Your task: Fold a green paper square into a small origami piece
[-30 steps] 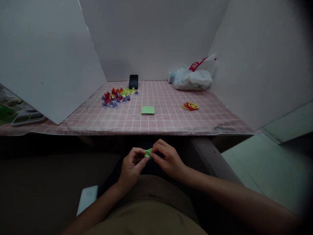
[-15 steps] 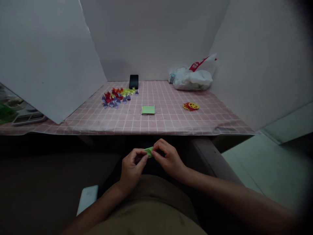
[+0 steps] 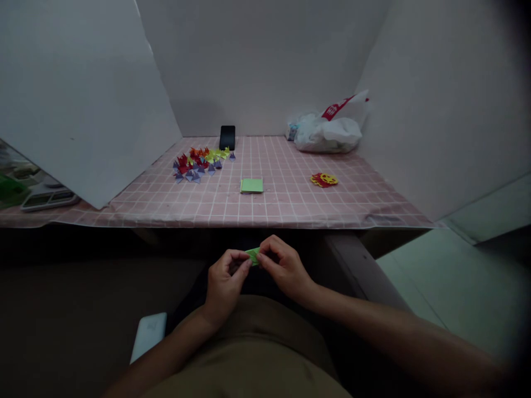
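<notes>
Between my hands, over my lap and just below the table's front edge, is a small folded piece of green paper (image 3: 253,255). My left hand (image 3: 224,280) pinches its left end between thumb and fingers. The thumb and index finger of my right hand (image 3: 286,269) close on its right side. My fingertips hide part of the paper. Beyond the hands, on the table, lies a stack of square paper sheets (image 3: 251,186) with light green on top. Farther left sits a group of small folded paper figures (image 3: 199,164) in red, orange, yellow and purple.
On the pink checked tablecloth (image 3: 282,207) lie yellow and red cut-out shapes (image 3: 324,179), a black phone (image 3: 227,137) and a white plastic bag (image 3: 329,132). White panels (image 3: 265,66) stand around the table. A white flat device (image 3: 148,334) lies by my left forearm.
My fingers have shifted very slightly on the green paper, and a little more of its face shows. Everything on the table stays where it was.
</notes>
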Tool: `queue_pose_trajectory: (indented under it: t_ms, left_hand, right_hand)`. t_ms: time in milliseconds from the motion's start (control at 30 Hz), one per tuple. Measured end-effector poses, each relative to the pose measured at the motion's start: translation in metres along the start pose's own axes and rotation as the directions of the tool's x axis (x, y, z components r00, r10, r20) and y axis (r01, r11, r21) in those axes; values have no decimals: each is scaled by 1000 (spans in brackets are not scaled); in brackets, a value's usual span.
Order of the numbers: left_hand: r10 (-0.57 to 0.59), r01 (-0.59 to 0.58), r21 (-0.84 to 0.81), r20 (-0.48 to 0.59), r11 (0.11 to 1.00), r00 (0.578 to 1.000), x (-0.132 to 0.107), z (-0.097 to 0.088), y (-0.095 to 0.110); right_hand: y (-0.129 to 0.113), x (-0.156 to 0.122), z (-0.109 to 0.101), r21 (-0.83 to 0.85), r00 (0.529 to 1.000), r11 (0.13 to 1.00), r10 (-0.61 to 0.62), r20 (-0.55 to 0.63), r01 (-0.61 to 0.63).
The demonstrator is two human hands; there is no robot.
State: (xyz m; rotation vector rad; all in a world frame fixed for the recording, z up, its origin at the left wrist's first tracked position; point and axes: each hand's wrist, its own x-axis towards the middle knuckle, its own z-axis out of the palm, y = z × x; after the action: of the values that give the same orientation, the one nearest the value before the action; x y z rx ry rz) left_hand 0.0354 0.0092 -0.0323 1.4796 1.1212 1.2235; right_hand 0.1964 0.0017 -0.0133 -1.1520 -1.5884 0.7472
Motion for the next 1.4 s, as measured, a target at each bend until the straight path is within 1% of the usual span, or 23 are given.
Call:
queue_pose_trajectory:
  t_ms: [233, 500, 667, 867, 1100, 1400]
  left_hand:
    - [-66, 69, -64, 45, 996, 997, 0, 1, 3]
    - [-78, 83, -97, 57, 992, 995, 1, 1, 10]
    - [-93, 101, -116, 76, 988, 993, 2, 1, 12]
    - [-72, 76, -103, 45, 992, 996, 3, 3, 13]
    - [-65, 69, -108, 39, 992, 997, 4, 4, 13]
    - [-82, 84, -117, 24, 990, 996, 4, 4, 11]
  right_hand:
    - [0, 0, 0, -17, 998, 998, -60, 11, 60]
    - [0, -1, 0, -34, 994, 993, -109, 28, 110]
    - [-1, -1, -1, -35, 994, 994, -107, 16, 108]
    - [-2, 0, -1, -30, 994, 994, -104, 22, 104]
    - [-1, -1, 0, -19, 996, 996, -92, 14, 92]
    - [-2, 0, 1, -7, 998, 998, -63, 19, 63]
